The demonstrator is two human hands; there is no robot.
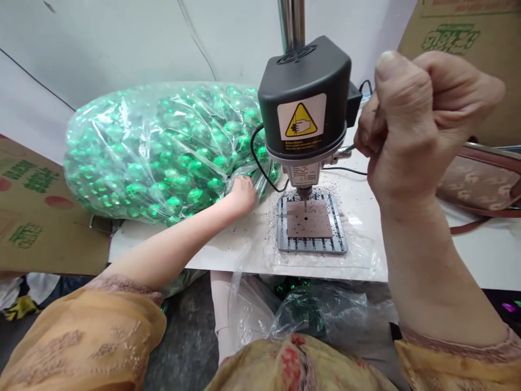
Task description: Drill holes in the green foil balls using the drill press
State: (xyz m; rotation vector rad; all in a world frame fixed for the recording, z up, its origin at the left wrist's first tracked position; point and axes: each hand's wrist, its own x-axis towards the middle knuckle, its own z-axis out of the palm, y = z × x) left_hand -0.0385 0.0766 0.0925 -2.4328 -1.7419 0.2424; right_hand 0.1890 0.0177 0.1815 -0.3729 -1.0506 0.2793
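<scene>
A black and silver bench drill press point(305, 103) stands on the white table, with a hand-warning sticker on its front. My right hand point(423, 119) is closed in a fist at its right side, around the feed handle point(345, 152); only a short bit of the metal rod shows. Under the chuck, a brown square plate point(309, 220) with a small dark hole lies on the slotted metal base point(342, 244). At the mouth of a clear plastic bag point(163, 152) full of shiny green faceted balls, my left hand point(244, 194) is curled. Its fingertips are hidden there.
Dark shavings lie over the base and the white table point(195, 255). Cardboard boxes point(44, 217) stand at the left and far right. A brown patterned bag point(476, 179) sits behind my right forearm. Clear plastic sheeting point(342, 315) covers my lap. A black cable loops beside the drill.
</scene>
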